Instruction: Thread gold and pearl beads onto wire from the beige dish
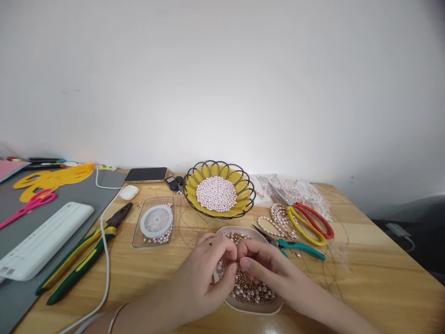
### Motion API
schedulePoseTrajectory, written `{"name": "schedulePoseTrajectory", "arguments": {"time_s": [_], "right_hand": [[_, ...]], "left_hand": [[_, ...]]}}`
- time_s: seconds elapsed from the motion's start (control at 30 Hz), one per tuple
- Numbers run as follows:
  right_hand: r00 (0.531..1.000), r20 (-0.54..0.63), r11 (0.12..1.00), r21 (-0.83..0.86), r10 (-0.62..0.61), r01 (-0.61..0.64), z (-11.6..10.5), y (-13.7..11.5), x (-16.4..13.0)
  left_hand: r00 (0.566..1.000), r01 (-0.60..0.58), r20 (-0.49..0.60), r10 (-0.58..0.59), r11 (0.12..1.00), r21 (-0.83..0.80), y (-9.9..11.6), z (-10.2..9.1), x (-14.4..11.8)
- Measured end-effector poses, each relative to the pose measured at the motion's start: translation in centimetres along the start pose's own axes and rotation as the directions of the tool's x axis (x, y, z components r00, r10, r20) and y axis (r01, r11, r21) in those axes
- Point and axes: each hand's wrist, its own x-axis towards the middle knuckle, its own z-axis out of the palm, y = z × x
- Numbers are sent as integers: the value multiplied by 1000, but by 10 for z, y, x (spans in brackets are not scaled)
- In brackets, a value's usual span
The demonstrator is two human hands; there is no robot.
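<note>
Over the dish (pixel 274 310) of gold and pearl beads (pixel 248 290) at the worktop's near edge, left hand (pixel 205 278) and right hand (pixel 266 266) pinch together on something too small to tell, best kept low above it so drops land inside; the basket (pixel 219 213) behind holds pink pearls (pixel 216 193).

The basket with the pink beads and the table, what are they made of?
The basket looks like thin black metal wire: you can see through its looped rim, with a yellow liner inside. The table looks like light wood, with grain lines and a smooth, slightly shiny finish.
</note>
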Motion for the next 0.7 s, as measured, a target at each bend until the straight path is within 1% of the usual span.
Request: {"name": "schedulePoseTrajectory", "arguments": {"time_s": [0.2,0.37,0.5,0.7], "right_hand": [[999,-18,999,14,-36,37,1,-5,2],[999,-23,999,15,-38,38,1,-7,2],[999,-27,999,12,-35,36,2,-6,1],[998,-50,1000,-1,-31,31,1,-7,2]], "left_hand": [[999,-32,24,32,1000,0,0,2,2],[999,-27,30,27,1000,-16,2,0,4],[999,26,45,-24,999,-45,5,-2,4],[991,99,101,-91,992,-82,6,-3,5]]}}
